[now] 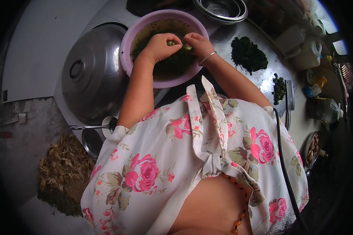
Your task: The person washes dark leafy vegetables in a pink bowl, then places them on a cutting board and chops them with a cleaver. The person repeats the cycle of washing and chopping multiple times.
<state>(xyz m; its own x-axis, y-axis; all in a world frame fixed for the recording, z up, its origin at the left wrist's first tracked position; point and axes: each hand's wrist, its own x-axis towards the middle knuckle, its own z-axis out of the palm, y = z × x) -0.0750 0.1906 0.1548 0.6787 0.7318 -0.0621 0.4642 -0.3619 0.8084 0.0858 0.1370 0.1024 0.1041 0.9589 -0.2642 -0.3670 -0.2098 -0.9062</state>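
A pink plastic basin (167, 84) stands before me, holding murky yellowish water with dark leafy greens (175, 66) in it. Over the middle of the basin, my left hand (162, 47) curls with thumb and forefinger brought together around a bit of greens (171, 43). Close beside it, my right hand (198, 44) pinches pale green pieces (189, 47) between bent fingers. A narrow gap separates the two sets of fingertips. The lower fingers of both hands are partly hidden. A silver bangle (207, 58) circles my right wrist.
Left of the basin lies a large domed metal lid (94, 70); a ladle (91, 127) rests nearby. To the right, a heap of dark greens (249, 55), chopped greens (279, 89) and a cleaver (289, 95) lie on the worktop. Metal bowls (220, 10) stand behind.
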